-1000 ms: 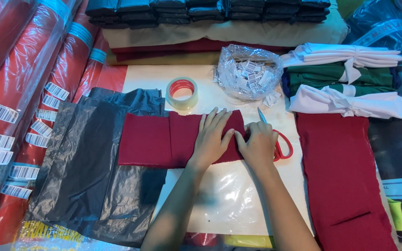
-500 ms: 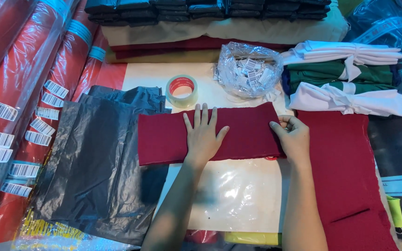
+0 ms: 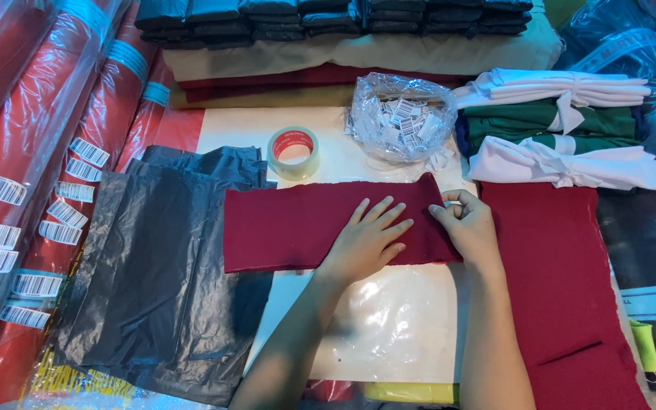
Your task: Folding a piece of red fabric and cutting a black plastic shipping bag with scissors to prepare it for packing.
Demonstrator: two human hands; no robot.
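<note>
— So, what's the cloth under the hands like?

— Felt-like, matte, dark red. The folded red cloth [image 3: 298, 224] is a long flat rectangle lying crosswise on the white table [image 3: 237, 125], its left end overlapping the black plastic bags [image 3: 153, 258], which are thin, crinkled and slightly glossy.

— And the left hand?

— The left hand [image 3: 370, 239] lies palm down on the cloth's right half, fingers spread and pointing up and to the right, flat and gripping nothing. The forearm comes up from the bottom edge at a slant.

— The right one?

— The right hand [image 3: 468, 224] sits at the cloth's right end, fingers curled and pinching that edge. Its forearm runs nearly straight up from below.

— What lies around them?

— Just right of that hand, a larger sheet of red cloth [image 3: 563, 288] of the same fuzzy stuff hangs toward the bottom edge. Above it, bundles of white and green fabric [image 3: 563, 125] are stacked, tied with white strips. Beyond the folded cloth stands a roll of clear tape [image 3: 294, 152], and beside it a crumpled clear bag of small barcode labels [image 3: 404, 118]. A clear plastic sheet [image 3: 389, 319] shines on the table between the forearms.

— Farther out?

— Red fabric rolls [image 3: 32, 152] in clear wrap, stuck with barcode stickers, line the left side. At the top, flat beige and maroon cloth lies under rows of dark folded packets [image 3: 328, 17].
</note>
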